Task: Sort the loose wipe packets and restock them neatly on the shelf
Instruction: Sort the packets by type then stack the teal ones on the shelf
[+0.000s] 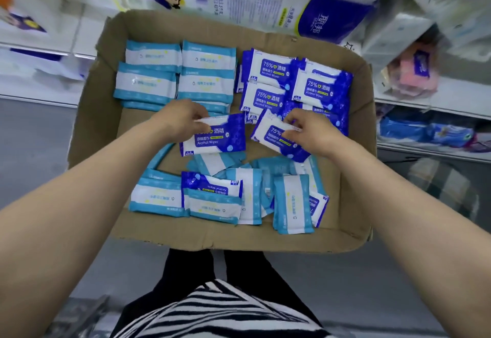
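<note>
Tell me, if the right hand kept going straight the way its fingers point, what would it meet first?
Probably the dark blue alcohol wipe packet held by the left hand. The right hand, pinching its own tilted dark blue packet, points leftward across a narrow gap of bare cardboard tray; heights are unclear.

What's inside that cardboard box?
The cardboard box holds light-blue wipe packets stacked far left, dark-blue alcohol wipe packets far right, and a mixed heap nearest. Lower layers are covered.

Both bare forearms reach forward and converge; the left hand (183, 117) has its fingers curled in a pinch; the right hand (305, 127) likewise pinches, wrist bent inward.
</note>
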